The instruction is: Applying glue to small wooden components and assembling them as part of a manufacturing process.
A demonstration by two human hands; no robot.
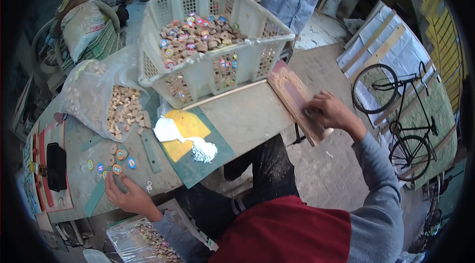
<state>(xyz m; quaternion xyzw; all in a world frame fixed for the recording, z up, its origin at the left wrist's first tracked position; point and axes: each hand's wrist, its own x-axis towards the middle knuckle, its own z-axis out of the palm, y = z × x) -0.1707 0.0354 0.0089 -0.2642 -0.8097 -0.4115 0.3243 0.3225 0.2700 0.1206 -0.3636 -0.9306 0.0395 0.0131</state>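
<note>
Several small wooden discs with bright printed faces lie on the table, among them an orange disc (117, 169), a blue disc (131, 163) and plain wooden ones. My left hand (127, 196) reaches to this group, fingertips at the orange disc, thumb and fingers apart. At the right, a long wooden board (292, 95) with a worn, dusty purple surface juts past the table edge. My right hand (332, 110) is on its near part, fingers curled down against the board; whatever they grip is hidden.
A pale plastic crate (208, 72) of printed discs stands at the back. Left of it a clear bag (94, 94) spills wooden pieces. A white cloth (173, 131) lies on yellow and green sheets. A black tray (56, 166) is far left. Another person stands behind the crate; a bicycle (403, 114) is at right.
</note>
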